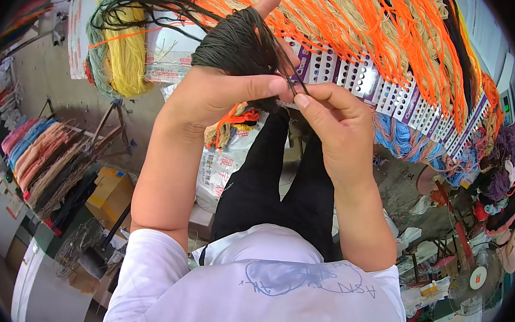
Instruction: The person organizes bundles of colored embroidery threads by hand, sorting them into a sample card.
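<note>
Here's your left hand (217, 91), up over the near edge of the counter (172, 48), a thick dark green skein (233, 44) looped around it! One finger pokes out past the far side of the loops, and your thumb stretches toward your other hand. And there's your right hand (342, 119), thumb and forefinger pinched tight on a few dark strands of that skein, right by your left thumb tip. The other right fingers curl in; what they hold, you can't tell from here. Loose dark tails (154, 10) trail off toward the counter's left end, over a yellow skein (129, 60). Beyond your hands, orange and beige strands (371, 24) sprawl across the counter, with hole-punched purple-and-white cards (355, 75) fanned beneath them toward its right end. Blue skeins (404, 139) lie along the near edge, just below those cards.
</note>
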{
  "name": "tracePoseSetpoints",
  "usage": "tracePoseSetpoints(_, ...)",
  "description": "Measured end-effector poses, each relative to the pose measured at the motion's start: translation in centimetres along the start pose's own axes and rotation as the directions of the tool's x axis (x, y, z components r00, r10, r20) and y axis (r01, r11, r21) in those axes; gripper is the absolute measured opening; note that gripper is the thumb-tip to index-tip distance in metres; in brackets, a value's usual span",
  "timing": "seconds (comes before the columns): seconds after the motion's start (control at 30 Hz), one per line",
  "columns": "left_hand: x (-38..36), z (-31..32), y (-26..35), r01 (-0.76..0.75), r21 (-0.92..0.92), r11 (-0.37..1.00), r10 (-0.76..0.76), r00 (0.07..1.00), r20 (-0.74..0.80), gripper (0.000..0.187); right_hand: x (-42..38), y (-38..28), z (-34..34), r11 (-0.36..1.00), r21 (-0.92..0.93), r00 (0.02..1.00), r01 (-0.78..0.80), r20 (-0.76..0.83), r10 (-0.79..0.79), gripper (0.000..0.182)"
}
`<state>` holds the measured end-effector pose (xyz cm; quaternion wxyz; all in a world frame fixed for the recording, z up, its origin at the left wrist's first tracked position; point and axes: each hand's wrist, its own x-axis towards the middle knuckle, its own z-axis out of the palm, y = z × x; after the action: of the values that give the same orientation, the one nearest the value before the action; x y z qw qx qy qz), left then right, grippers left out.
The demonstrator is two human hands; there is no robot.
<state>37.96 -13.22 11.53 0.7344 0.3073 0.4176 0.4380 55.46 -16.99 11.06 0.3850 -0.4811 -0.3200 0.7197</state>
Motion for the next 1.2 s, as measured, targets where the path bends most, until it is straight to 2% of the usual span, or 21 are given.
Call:
tracePoseSetpoints(0.3, 0.3, 0.0, -0.5, 0.044, 0.104, 0.994, -0.058, 0.988, 0.14, 0.084, -0.7, -0.1, -1.3, 0.991, 0.13, 0.998, -0.025, -0.049, 0.032, 0.009)
tracePoseSetpoints(0.33, 0.2, 0.4, -0.8, 0.003, 0.031, 1.0, -0.006, 0.995, 0.103, 0.077, -0.6, 0.0, -1.8, 0.994, 0.101, 0.997, -0.035, -0.063, 0.042, 0.009)
tracePoseSetpoints(0.37, -0.1, 0.0, -0.7, 0.141, -0.164, 0.976, -0.106, 0.973, 0.207, 0.076, -0.5, 0.0, -2.2, 0.991, 0.134, 0.999, -0.02, -0.046, 0.027, 0.007)
tracePoseSetpoints(0.4, -0.5, -1.0, -0.2, 0.29, -0.335, 0.896, -0.179, 0.928, 0.326, 0.075, -0.6, -0.5, -3.6, 0.982, 0.143, 0.989, -0.127, 0.098, 0.114, 0.008)
tracePoseSetpoints(0.43, -1.1, -3.2, 0.7, 0.487, -0.254, 0.836, -0.336, 0.819, 0.464, 0.073, -1.0, -1.5, -5.9, 0.963, 0.134, 0.95, -0.235, 0.24, 0.199, 0.009)
tracePoseSetpoints(0.47, -1.7, -5.4, 0.2, 0.338, -0.029, 0.941, -0.277, 0.814, 0.51, 0.061, -1.2, -2.6, -8.8, 0.984, -0.035, 0.88, -0.174, 0.443, 0.171, 0.015)
tracePoseSetpoints(0.5, -2.6, -7.6, 1.0, 0.325, 0.057, 0.944, -0.31, 0.815, 0.49, 0.05, -2.6, -2.8, -11.9, 0.978, 0.112, 0.932, -0.173, 0.339, 0.126, 0.016)
tracePoseSetpoints(0.53, -4.0, -8.9, 0.8, 0.178, -0.045, 0.983, -0.149, 0.914, 0.376, 0.029, -4.3, -3.3, -15.3, 0.955, 0.256, 0.97, -0.15, 0.225, 0.092, 0.018)
tracePoseSetpoints(0.57, -5.6, -14.2, 1.7, 0.401, -0.21, 0.892, -0.282, 0.856, 0.434, 0.017, -5.8, -4.7, -19.8, 0.958, 0.228, 0.983, -0.175, -0.007, 0.181, 0.018)
tracePoseSetpoints(0.67, -10.4, -22.2, 5.4, 0.05, -0.369, 0.928, -0.121, 0.977, -0.173, 0.023, -11.4, -7.6, -36.0, 0.799, 0.599, 0.94, 0.057, -0.302, 0.159, 0.014)
tracePoseSetpoints(0.73, -12.1, -24.6, 7.4, -0.101, -0.518, 0.85, -0.074, 0.949, -0.307, 0.022, -19.7, -8.9, -50.3, 0.819, 0.505, 0.756, 0.271, -0.639, 0.144, 0.017)
tracePoseSetpoints(0.77, -12.7, -25.5, 7.8, -0.175, -0.536, 0.826, -0.048, 0.925, -0.376, 0.022, -23.9, -9.8, -55.6, 0.87, 0.294, 0.426, 0.397, -0.898, 0.11, 0.02)
tracePoseSetpoints(0.83, -11.0, -22.0, 7.7, -0.201, -0.505, 0.839, -0.015, 0.921, -0.39, 0.018, -23.0, -13.9, -58.4, 0.903, 0.156, 0.36, 0.401, -0.933, 0.002, 0.028)
tracePoseSetpoints(0.87, -9.4, -18.9, 7.0, -0.186, -0.505, 0.843, -0.05, 0.907, -0.419, 0.018, -19.9, -12.8, -43.3, 0.938, -0.29, 0.058, 0.189, -0.951, -0.305, 0.028)
tracePoseSetpoints(0.93, -5.9, -14.2, 2.7, -0.023, -0.362, 0.932, -0.152, 0.882, -0.446, 0.021, -15.7, -9.9, -40.6, 0.926, -0.338, 0.4, 0.168, -0.835, -0.378, 0.027)
tracePoseSetpoints(0.97, -3.9, -11.1, 0.2, 0.106, -0.279, 0.954, -0.232, 0.853, -0.468, 0.024, -10.1, -8.4, -30.7, 0.943, -0.296, 0.531, 0.15, -0.781, -0.33, 0.029)
tracePoseSetpoints(1.0, -1.6, -7.7, -1.7, 0.226, -0.181, 0.957, -0.279, 0.888, -0.365, 0.026, -5.9, -5.7, -23.7, 0.95, -0.28, 0.59, 0.14, -0.747, -0.307, 0.03)
tracePoseSetpoints(1.03, 0.2, -4.7, -3.7, 0.304, -0.039, 0.952, -0.296, 0.88, -0.372, 0.025, -3.7, -2.2, -20.8, 0.814, -0.577, 0.689, -0.071, -0.618, -0.378, 0.03)
tracePoseSetpoints(1.07, 1.6, -3.1, -6.2, 0.365, 0.02, 0.931, -0.331, 0.864, -0.38, 0.024, -1.4, 0.7, -17.5, 0.852, -0.523, 0.794, 0.01, -0.514, -0.324, 0.023)
tracePoseSetpoints(1.1, 2.9, -1.5, -8.1, 0.417, 0.133, 0.899, -0.336, 0.851, -0.403, 0.025, 0.9, 1.4, -13.9, 0.897, -0.404, 0.86, -0.179, -0.507, -0.057, 0.021)
tracePoseSetpoints(1.2, 4.7, 0.3, -12.4, 0.427, 0.385, 0.818, -0.285, 0.883, -0.373, 0.017, 5.3, 6.4, -8.3, 0.849, -0.529, 0.916, -0.012, -0.345, -0.202, 0.016)
